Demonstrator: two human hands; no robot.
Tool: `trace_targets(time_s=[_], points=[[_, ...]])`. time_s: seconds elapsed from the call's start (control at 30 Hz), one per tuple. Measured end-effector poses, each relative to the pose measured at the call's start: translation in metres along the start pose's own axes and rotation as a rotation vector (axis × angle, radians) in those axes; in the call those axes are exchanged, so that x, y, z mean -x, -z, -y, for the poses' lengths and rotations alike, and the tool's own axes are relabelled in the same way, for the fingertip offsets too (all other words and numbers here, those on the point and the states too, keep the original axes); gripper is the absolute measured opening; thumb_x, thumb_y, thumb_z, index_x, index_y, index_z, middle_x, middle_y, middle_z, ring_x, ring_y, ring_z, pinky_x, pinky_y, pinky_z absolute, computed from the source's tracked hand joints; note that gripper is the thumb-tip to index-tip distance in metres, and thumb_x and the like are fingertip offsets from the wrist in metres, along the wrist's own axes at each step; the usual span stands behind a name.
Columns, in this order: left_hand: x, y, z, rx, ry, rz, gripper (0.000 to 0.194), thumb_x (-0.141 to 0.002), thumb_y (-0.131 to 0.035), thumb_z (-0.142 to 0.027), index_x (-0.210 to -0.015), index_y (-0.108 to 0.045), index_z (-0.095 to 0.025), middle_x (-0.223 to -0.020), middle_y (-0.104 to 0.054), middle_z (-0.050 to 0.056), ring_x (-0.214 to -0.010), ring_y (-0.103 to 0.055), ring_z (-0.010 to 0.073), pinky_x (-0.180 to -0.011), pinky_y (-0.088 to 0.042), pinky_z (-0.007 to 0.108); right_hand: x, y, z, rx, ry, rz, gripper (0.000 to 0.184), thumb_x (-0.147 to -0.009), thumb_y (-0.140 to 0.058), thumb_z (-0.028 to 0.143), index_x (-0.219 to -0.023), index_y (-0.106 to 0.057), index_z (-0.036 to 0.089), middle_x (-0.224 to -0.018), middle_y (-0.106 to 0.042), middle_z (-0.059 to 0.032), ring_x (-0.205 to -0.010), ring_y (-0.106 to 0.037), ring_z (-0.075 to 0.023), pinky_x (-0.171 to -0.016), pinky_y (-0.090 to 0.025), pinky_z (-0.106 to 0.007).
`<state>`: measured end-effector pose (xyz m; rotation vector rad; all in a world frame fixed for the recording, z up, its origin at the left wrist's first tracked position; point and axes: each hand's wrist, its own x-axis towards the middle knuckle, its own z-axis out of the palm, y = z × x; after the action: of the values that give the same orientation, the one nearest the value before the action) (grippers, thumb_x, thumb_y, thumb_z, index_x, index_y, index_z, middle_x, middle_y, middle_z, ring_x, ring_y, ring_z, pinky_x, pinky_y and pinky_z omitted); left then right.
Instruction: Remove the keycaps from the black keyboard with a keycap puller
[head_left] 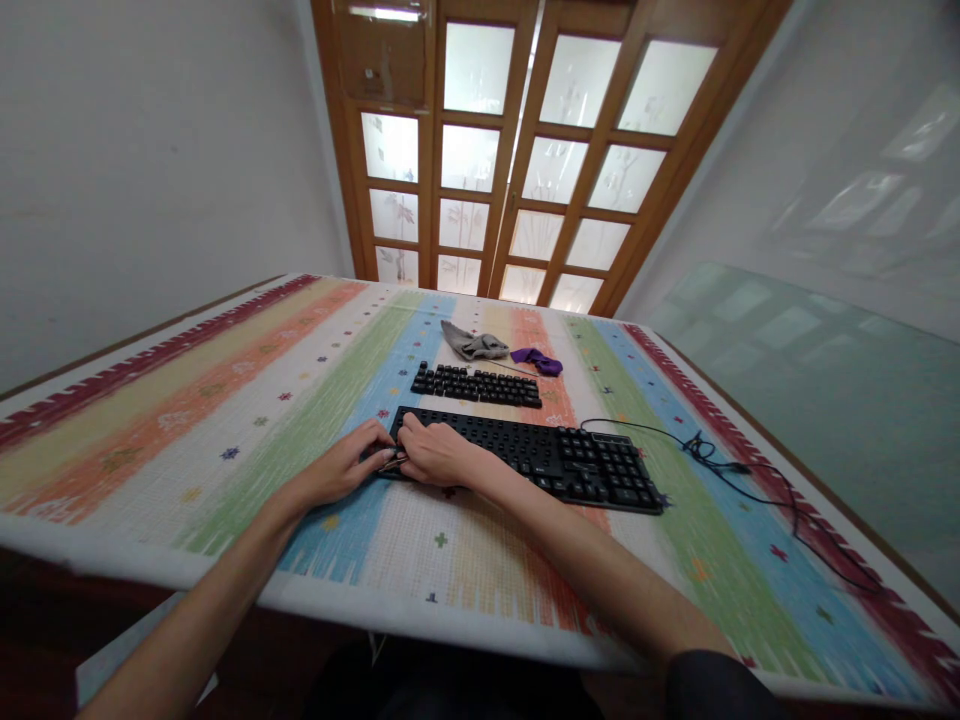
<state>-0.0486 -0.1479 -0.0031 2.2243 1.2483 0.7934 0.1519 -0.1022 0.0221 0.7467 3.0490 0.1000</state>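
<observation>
A black keyboard (525,440) lies on the striped tablecloth, its left and middle part bare of keycaps and its number pad at the right still capped. At its left end my left hand (352,462) is curled, thumb and fingertips close together at the edge; what they pinch is hidden. My right hand (439,452) is closed beside it, over the lower left corner. Between both hands shows a thin shiny tool (391,462), apparently in the right fingers; its kind is too small to tell. Loose black keycaps (480,385) sit in rows just beyond the keyboard.
A grey cloth (474,343) and a purple cloth (538,361) lie behind the keycaps, with a thin rod (514,368) in front of them. The keyboard's black cable (712,460) runs tangled to the right. Beyond the patterned tablecloth (247,430) stand glazed wooden doors (517,120).
</observation>
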Motion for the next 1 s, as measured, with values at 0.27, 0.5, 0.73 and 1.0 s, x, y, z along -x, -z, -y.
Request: trace_targets(time_s=[0.27, 0.5, 0.73, 1.0], points=[[-0.001, -0.001, 0.001, -0.027, 0.002, -0.025, 0.027, -0.094, -0.047, -0.042, -0.09, -0.061, -0.019, -0.09, -0.062, 0.004, -0.083, -0.057, 0.0191, -0.081, -0.048, 0.032, 0.002, 0.004, 0.0, -0.024, -0.031, 0.009, 0.033, -0.1, -0.04, 0.034, -0.114, -0.054, 0.008, -0.113, -0.056, -0.0158, -0.077, -0.065, -0.0215, -0.064, -0.052, -0.035], [-0.001, 0.007, 0.001, -0.072, 0.069, -0.077, 0.032, -0.088, -0.055, -0.047, -0.092, -0.073, -0.021, -0.089, -0.072, 0.005, -0.072, -0.06, 0.0182, -0.071, -0.048, 0.03, 0.006, 0.013, -0.008, -0.093, -0.031, 0.005, 0.031, -0.099, -0.047, 0.035, -0.114, -0.065, 0.015, -0.113, -0.061, -0.0107, -0.092, -0.065, -0.022, -0.073, -0.049, -0.032], [-0.013, 0.02, 0.003, -0.046, 0.086, 0.052, 0.03, -0.083, -0.06, -0.047, -0.087, -0.074, -0.021, -0.082, -0.073, 0.004, -0.071, -0.064, 0.0186, -0.064, -0.048, 0.027, 0.004, 0.028, -0.009, -0.147, -0.067, 0.063, 0.025, -0.095, -0.054, 0.034, -0.105, -0.07, 0.017, -0.113, -0.063, -0.0107, -0.092, -0.065, -0.0221, -0.072, -0.049, -0.03], [-0.015, 0.01, 0.002, -0.205, 0.04, 0.038, 0.012, -0.083, -0.052, -0.025, -0.083, -0.063, -0.019, -0.08, -0.067, 0.004, -0.076, -0.062, 0.0199, -0.074, -0.049, 0.031, -0.002, 0.013, -0.004, -0.09, -0.049, 0.008, 0.034, -0.096, -0.05, 0.04, -0.108, -0.063, 0.011, -0.114, -0.061, -0.0137, -0.083, -0.067, -0.0233, -0.072, -0.054, -0.036]])
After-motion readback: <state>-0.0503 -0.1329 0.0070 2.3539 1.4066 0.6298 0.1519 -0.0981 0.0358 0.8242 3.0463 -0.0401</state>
